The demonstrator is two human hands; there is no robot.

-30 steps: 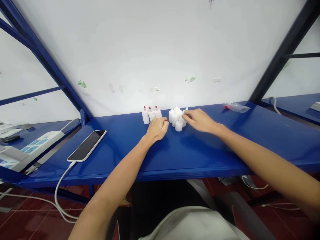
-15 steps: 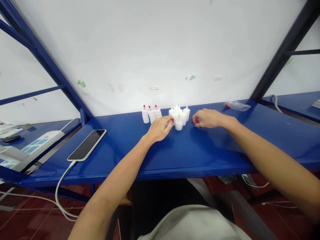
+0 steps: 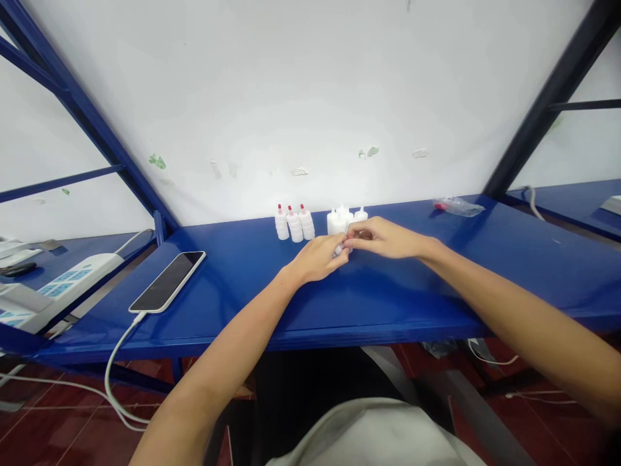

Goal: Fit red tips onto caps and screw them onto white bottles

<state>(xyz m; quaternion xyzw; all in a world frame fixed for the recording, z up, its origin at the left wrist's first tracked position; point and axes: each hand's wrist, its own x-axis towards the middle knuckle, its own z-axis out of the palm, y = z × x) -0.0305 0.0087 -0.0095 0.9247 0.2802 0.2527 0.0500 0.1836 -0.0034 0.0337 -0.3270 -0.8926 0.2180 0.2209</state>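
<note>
My left hand (image 3: pixel 321 257) is closed around a small white plastic bottle (image 3: pixel 338 248), mostly hidden by the fingers. My right hand (image 3: pixel 385 237) meets it from the right, thumb and fingers pinched at the bottle's top. Only a faint trace of red shows at those fingertips, where a red cap is largely covered. Just behind the hands stands a cluster of white squeeze bottles (image 3: pixel 337 223) with bare pointed nozzles, partly blocked from sight. To the left, three white bottles (image 3: pixel 294 228) with red-tipped nozzles stand upright side by side.
The blue table (image 3: pixel 233 285) runs along a white wall. A phone (image 3: pixel 168 282) with a charging cable lies on the left. At the back right sits a clear plastic bag (image 3: pixel 460 206) with something red inside. A power strip (image 3: pixel 80 275) is at far left.
My right hand has moved left from the table, where red caps showed under its fingers, to meet my left hand. My left hand has shifted slightly right and toward me; the nearest bottles are now covered.
</note>
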